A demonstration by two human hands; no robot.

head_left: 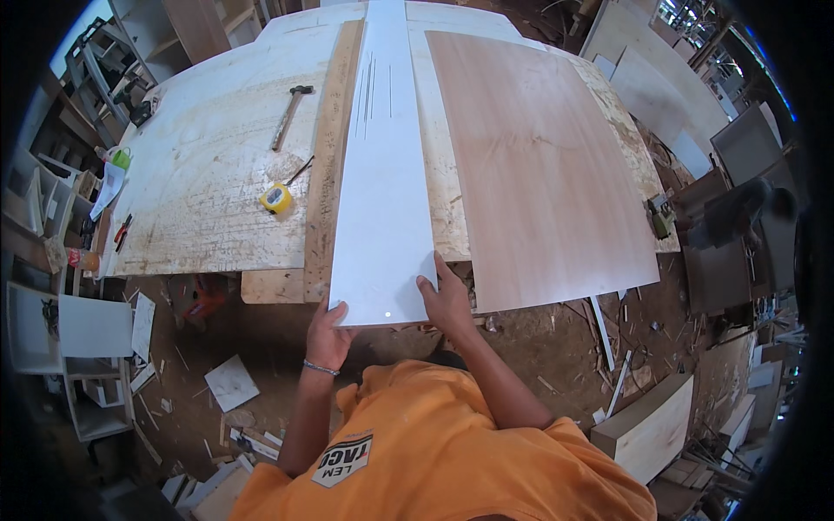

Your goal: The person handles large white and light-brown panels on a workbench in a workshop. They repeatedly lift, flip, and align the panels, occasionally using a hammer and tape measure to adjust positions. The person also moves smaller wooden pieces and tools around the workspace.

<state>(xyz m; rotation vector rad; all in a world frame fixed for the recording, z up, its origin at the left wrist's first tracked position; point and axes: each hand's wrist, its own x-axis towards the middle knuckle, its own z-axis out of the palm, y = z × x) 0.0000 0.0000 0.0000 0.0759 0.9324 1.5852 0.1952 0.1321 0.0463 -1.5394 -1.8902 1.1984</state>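
- White strip [382, 174] lies lengthwise on the desk [208, 174], near end overhanging.
- I'd keep both hands, left [327, 334] and right [447, 300], gripping its corners, square to the wooden straightedge [328, 156].

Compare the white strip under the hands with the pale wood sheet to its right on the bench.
The white strip is narrow, plain white and has thin dark lines near its far end; the wood sheet is much wider, pinkish and grained. The left hand and right hand grip the strip's near end; nothing touches the sheet. Both lie flat and overhang the workbench at its near edge.
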